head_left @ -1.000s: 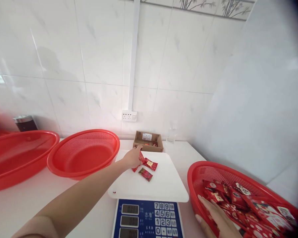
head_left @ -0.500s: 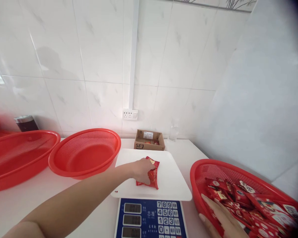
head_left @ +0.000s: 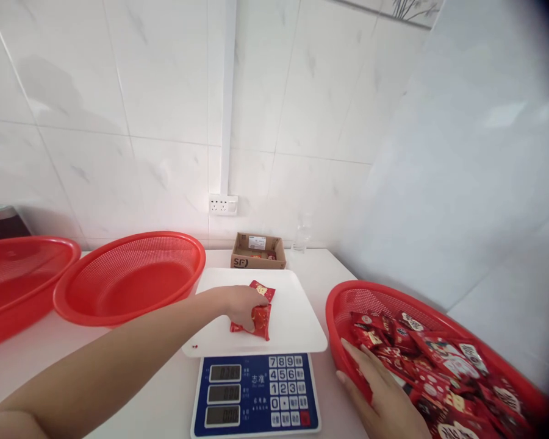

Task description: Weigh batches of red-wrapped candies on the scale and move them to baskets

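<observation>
My left hand (head_left: 246,306) reaches across onto the white pan (head_left: 293,323) of a digital scale, its fingers closed over a red snack packet (head_left: 260,318). Another bit of red wrapper with a pale print shows just beyond the fingers; I cannot tell if it is a second packet. At the right, my right hand (head_left: 387,396) grips the near-left rim of a red plastic basket (head_left: 336,311), thumb outside and fingers inside. Several red packets (head_left: 439,356) fill that basket. The scale's blue keypad panel (head_left: 258,393) faces me, its digits too faint to read.
Two more red baskets stand at the left, the nearer one (head_left: 130,277) beside the scale and another (head_left: 22,274) farther left. Behind the pan sits a small cardboard box (head_left: 258,259) next to a clear plastic bottle (head_left: 301,238). The tiled wall (head_left: 165,91) closes off the back.
The view has swung right, so everything sits farther left in it. My left hand remains on the packet on the pan, and my right hand stays at the basket rim. The top display reading differs.
</observation>
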Demonstrator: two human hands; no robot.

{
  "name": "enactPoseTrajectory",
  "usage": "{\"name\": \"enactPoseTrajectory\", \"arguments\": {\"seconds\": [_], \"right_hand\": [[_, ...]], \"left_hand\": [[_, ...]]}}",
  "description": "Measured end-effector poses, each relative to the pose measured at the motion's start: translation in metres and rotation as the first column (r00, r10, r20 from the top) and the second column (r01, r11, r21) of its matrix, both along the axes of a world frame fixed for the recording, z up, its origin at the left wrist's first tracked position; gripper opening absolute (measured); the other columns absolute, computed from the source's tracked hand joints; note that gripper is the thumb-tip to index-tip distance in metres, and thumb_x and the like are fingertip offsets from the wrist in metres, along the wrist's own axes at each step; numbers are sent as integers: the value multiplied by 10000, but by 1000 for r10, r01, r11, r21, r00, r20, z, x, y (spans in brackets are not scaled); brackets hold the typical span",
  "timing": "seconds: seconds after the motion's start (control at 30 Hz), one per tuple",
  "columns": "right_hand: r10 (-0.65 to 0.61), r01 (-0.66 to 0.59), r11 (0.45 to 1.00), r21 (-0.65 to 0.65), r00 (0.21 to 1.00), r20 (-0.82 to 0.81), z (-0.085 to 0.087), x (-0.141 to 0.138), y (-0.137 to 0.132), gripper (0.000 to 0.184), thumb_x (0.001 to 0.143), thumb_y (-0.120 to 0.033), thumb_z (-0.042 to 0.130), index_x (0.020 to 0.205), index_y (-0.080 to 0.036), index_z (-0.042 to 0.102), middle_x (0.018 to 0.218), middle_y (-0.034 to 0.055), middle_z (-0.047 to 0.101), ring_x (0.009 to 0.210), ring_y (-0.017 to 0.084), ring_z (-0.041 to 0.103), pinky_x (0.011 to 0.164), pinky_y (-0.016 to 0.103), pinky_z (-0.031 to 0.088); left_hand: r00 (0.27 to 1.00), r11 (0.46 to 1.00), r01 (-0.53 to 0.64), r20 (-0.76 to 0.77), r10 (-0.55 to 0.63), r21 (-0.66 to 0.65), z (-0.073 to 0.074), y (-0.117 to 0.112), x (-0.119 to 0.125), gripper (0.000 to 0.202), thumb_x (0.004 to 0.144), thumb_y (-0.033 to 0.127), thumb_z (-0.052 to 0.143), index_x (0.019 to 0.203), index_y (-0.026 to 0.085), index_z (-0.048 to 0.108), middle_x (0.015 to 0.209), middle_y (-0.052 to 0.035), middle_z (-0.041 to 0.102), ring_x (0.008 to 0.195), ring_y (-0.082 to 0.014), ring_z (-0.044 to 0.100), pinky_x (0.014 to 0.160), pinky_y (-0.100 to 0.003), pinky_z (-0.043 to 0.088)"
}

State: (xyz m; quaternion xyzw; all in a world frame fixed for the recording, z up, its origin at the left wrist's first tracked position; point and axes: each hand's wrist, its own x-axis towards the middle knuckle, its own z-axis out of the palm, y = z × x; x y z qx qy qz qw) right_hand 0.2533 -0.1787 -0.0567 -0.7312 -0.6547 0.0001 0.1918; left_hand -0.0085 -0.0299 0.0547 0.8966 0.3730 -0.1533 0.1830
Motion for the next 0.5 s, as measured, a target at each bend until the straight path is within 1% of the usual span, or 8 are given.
{"name": "enactPoseTrajectory", "arguments": {"seconds": [0.1, 0.17, 0.23, 0.27, 0.37, 0.4, 0.5], "right_hand": [[-15, 15, 1000, -18, 1000, -4, 5, -4, -2, 621, 865, -533, 291, 1276, -150, 556, 1353, 87, 522, 1273, 270, 453, 1021, 438, 428], [-17, 17, 999, -34, 1000, -13, 7, -6, -2, 618, 865, -528, 295, 1279, -150, 555, 1350, 90, 526, 1273, 270, 453, 1026, 436, 422], [-18, 17, 999, -44, 999, -27, 9, -8, -2, 623, 866, -524, 295, 1290, -143, 545, 1356, 93, 520, 1280, 273, 443, 1035, 445, 409], [-18, 17, 999, -48, 999, -35, 10, -9, -1, 626, 866, -523, 295, 1297, -140, 539, 1361, 94, 514, 1285, 276, 437, 1039, 452, 403], [-18, 15, 998, -54, 999, -50, 12, -11, -2, 623, 869, -513, 298, 1311, -136, 524, 1369, 93, 506, 1293, 278, 426, 1048, 466, 386], [-17, 14, 998, -54, 999, -51, 12, -11, -3, 618, 871, -510, 300, 1312, -139, 523, 1368, 91, 507, 1294, 277, 425, 1049, 467, 384], [-22, 20, 999, -44, 999, -47, 11, -10, -4, 596, 873, -504, 309, 1309, -160, 526, 1361, 83, 518, 1292, 270, 429, 1041, 460, 397]], "left_hand": [[1000, 1000, -4, -16, 4, -12, 0, 1, 2, 502, 616, 326, 664, 1099, 229, 566, 1033, -81, 632, 918, -299, 604, 675, -358, 479], [999, 1000, -13, -31, 12, -22, 0, 4, 3, 633, 591, 338, 714, 1184, 236, 517, 1025, -68, 639, 889, -282, 616, 643, -336, 489], [999, 1000, -22, -44, 21, -15, 1, 10, 4, 744, 583, 347, 759, 1254, 222, 463, 1058, -68, 634, 899, -262, 618, 660, -329, 503], [999, 1000, -23, -50, 23, -3, 2, 14, 6, 718, 618, 354, 758, 1255, 206, 463, 1080, -73, 625, 916, -250, 614, 692, -338, 510], [997, 998, -26, -64, 29, 51, 2, 27, 13, 413, 807, 359, 638, 1157, 163, 540, 1109, -76, 603, 952, -212, 599, 790, -389, 509], [997, 997, -29, -68, 34, 72, 1, 32, 16, 344, 849, 356, 593, 1128, 157, 557, 1117, -76, 597, 963, -208, 595, 810, -406, 507], [997, 993, -28, -68, 36, 118, -1, 40, 26, 323, 872, 348, 566, 1136, 163, 559, 1191, -85, 565, 1033, -224, 573, 861, -441, 491]]}}
